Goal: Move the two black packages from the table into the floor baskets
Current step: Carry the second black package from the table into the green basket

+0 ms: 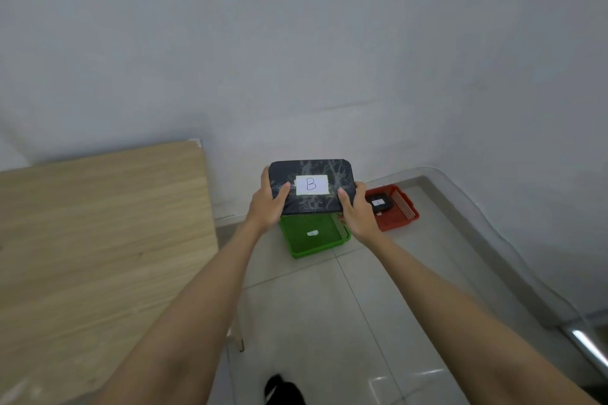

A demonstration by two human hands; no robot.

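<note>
I hold a black package (312, 204) with a white label marked "B" in the air above the green floor basket (314, 245). My left hand (268, 204) grips its left edge and my right hand (357, 210) grips its right edge. The green basket has a small white tag on its bottom. To its right, the red floor basket (399, 222) holds a smaller black package (380, 202) with a white label.
A light wooden table (98, 240) fills the left side, its right edge next to my left arm. The baskets stand on a tiled floor (329, 322) against the white wall. A black shoe (279, 388) shows at the bottom edge.
</note>
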